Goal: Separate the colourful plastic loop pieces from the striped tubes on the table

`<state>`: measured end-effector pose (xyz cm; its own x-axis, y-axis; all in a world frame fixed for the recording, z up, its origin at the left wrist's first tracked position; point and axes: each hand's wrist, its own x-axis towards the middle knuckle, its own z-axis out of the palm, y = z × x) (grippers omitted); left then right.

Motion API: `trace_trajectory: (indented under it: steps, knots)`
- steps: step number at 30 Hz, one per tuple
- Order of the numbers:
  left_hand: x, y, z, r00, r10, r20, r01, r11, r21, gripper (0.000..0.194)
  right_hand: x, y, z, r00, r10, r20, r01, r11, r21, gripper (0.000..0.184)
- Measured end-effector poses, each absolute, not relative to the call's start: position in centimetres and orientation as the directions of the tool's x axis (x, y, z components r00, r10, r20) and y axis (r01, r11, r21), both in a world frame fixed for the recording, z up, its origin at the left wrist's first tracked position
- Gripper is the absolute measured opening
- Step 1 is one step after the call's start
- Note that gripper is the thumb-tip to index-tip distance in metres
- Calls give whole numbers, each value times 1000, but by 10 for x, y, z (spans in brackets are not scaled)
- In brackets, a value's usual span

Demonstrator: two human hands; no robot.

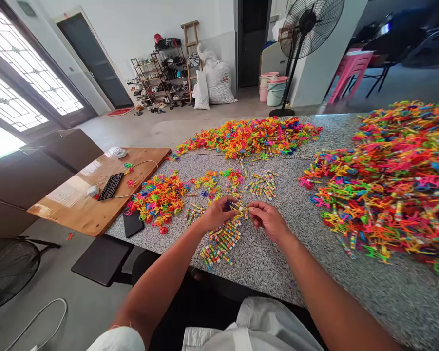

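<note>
My left hand [219,213] curls its thumb and fingers round small printed tubes [238,210], with a bit of dark blue plastic showing between the fingers. Close by on the right, my right hand [267,219] pinches at the end of these tubes; what lies between its fingertips is too small to make out. Rows of similar printed tubes [224,239] lie on the grey speckled table below my left hand. Another loose group of tubes [263,185] rests just beyond my hands. Small coloured plastic pieces [207,180] are scattered past my left hand.
Heaps of bright plastic pieces lie at the left [164,195], the back [256,136] and the right [391,190] of the table. A dark flat device [133,224] sits by the left edge. Beside it, a wooden table [76,195] holds a black keyboard [111,186].
</note>
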<state>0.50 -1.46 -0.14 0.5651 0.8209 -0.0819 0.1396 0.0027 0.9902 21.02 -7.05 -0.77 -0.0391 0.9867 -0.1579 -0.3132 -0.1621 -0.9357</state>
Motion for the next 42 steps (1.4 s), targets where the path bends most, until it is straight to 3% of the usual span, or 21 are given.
trace_trajectory:
  steps: [8, 16, 21, 25, 29, 33, 36, 38, 40, 42]
  knots:
    - [-8, -34, 4, 691, 719, -70, 123, -21, 992, 47, 206, -89, -15, -148, 959, -243, -432, -283, -856, 30]
    - [-9, -50, 3, 715, 676, -180, 4, 254, 967, 63, 200, -102, -16, -194, 932, -307, -464, -363, -808, 33]
    - [-13, -56, 6, 720, 664, -202, 7, 284, 959, 65, 198, -108, -14, -210, 945, -252, -400, -318, -860, 34]
    - [-20, -62, 13, 697, 691, -190, 61, 207, 977, 61, 198, -112, -15, -208, 975, -77, -203, -120, -972, 29]
    - [-28, -67, 13, 663, 733, -154, 109, 109, 988, 55, 191, -114, -12, -242, 969, 55, 38, 66, -997, 23]
    - [-46, -73, 5, 569, 807, -160, 185, 64, 981, 49, 178, -104, -7, -366, 926, 90, 281, 202, -938, 19]
    - [-68, -75, -1, 441, 879, -181, 168, 118, 979, 49, 162, -74, -6, -440, 898, 27, 274, 163, -948, 30]
    - [-85, -75, -3, 294, 935, -197, 98, 175, 980, 48, 147, -40, -5, -390, 921, 3, 327, 141, -934, 37]
    - [-100, -75, -5, 139, 960, -242, -6, 245, 969, 46, 125, -1, -5, -259, 964, 54, 569, 198, -798, 33]
    - [-109, -75, -6, 42, 948, -317, -140, 319, 937, 44, 100, 35, -6, -247, 966, 74, 801, 247, -545, 26]
